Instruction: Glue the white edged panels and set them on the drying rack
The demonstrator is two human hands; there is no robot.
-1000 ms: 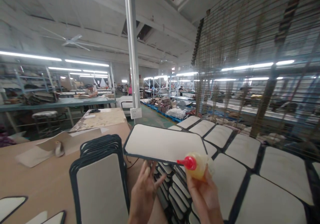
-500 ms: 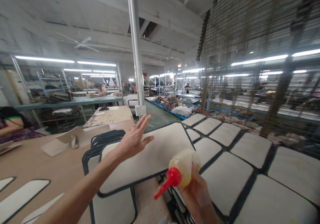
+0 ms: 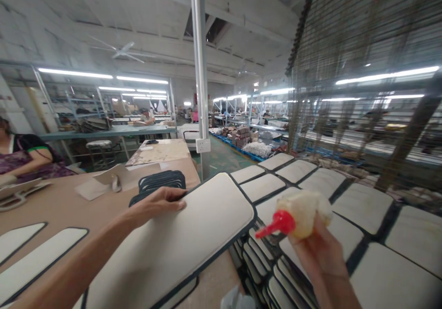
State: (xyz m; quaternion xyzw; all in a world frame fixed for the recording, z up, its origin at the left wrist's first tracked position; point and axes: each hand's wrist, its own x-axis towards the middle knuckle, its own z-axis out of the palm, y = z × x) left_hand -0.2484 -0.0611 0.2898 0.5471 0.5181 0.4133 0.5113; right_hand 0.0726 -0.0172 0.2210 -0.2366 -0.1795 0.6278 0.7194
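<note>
My left hand (image 3: 165,202) pinches the far edge of a cream panel with dark edging (image 3: 203,221), thumb on top and fingers beneath. The panel is tilted and raised over the tabletop. In my right hand (image 3: 317,249) is a squeeze bottle (image 3: 305,210) of yellowish contents. Its red nozzle (image 3: 276,224) points left and slightly down, apart from the panel. Behind my left hand lies a pile of dark-edged pieces (image 3: 162,180). Part of another edged panel (image 3: 186,293) shows beneath the held one.
Rows of stacked cream panels (image 3: 362,207) fill the right side. More edged panels (image 3: 44,263) lie on the brown table (image 3: 103,212) at left. A metal post with a socket box (image 3: 203,145) stands ahead. Another person (image 3: 31,154) sits at the far left.
My left hand has gone from spread above the panel to gripping its edge, and the panel has turned and come nearer. My right hand has moved the squeeze bottle rightward and up.
</note>
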